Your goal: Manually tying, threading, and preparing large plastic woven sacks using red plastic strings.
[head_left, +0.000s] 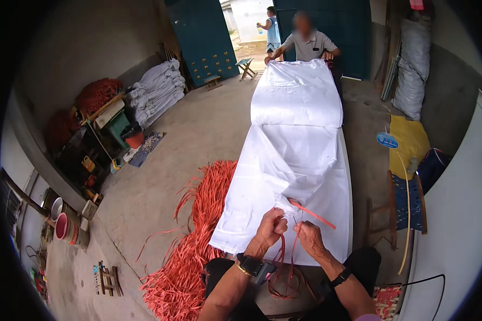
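A long white woven sheet (300, 152) stretches from my lap to a person at its far end. Both my hands work at its near part, where the cloth is bunched up. My left hand (272, 226) is closed in a fist at the edge of the bunched cloth, with a red strip trailing below it. Beside it, my right hand (309, 238) pinches a thin red strip (292, 267) that hangs in loops over my lap. Just beyond the fingers, a red strip's end (316, 214) lies curled round the gathered cloth.
A large heap of red strips (198, 235) lies on the floor to the left. Folded white sheets (158, 88) are piled by the far left wall. Low stools (245, 68) stand near the teal door (203, 40). At right are a chair (399, 203) and a yellow sack (407, 139).
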Tool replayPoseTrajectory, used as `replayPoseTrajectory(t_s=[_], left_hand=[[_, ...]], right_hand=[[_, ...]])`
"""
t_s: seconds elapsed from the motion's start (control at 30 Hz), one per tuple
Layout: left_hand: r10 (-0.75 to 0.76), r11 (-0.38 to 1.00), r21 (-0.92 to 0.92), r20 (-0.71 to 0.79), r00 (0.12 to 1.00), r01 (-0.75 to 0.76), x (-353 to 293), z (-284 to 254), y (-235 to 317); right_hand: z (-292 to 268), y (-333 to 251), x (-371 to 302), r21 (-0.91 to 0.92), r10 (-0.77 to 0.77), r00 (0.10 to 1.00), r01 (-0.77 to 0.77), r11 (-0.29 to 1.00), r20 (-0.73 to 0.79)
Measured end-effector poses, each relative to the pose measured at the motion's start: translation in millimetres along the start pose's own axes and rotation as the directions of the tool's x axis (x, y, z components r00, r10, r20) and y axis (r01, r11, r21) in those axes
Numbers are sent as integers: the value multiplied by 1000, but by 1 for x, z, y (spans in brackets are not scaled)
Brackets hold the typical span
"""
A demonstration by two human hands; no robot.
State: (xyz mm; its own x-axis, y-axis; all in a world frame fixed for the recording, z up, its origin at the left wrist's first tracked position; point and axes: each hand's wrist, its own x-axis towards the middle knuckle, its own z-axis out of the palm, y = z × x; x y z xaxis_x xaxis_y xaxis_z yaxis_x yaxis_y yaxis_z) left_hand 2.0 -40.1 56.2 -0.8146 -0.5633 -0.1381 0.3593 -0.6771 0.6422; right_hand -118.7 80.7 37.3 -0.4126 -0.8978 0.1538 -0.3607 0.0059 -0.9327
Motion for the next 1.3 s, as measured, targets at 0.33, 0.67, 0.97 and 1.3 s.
replayPoseTrajectory(t_s=[0.33,0.67,0.97,1.3], left_hand=[[-234,959,85,-296,926,269,4,19,21],[32,999,14,-467,884,-29,12,18,-6],[216,969,13,-516,829,-245,38,-24,44],[-95,971,158,-444,891,182,4,24,-16]], right_hand=[[-6,-3,-5,-275,-226,974,210,938,-27],[-10,-22,-19,-78,-151,984,145,986,-88],[-2,-47,-34,-65,35,996,-30,997,81],[-54,-79,-12,337,-44,944,160,928,-327]])
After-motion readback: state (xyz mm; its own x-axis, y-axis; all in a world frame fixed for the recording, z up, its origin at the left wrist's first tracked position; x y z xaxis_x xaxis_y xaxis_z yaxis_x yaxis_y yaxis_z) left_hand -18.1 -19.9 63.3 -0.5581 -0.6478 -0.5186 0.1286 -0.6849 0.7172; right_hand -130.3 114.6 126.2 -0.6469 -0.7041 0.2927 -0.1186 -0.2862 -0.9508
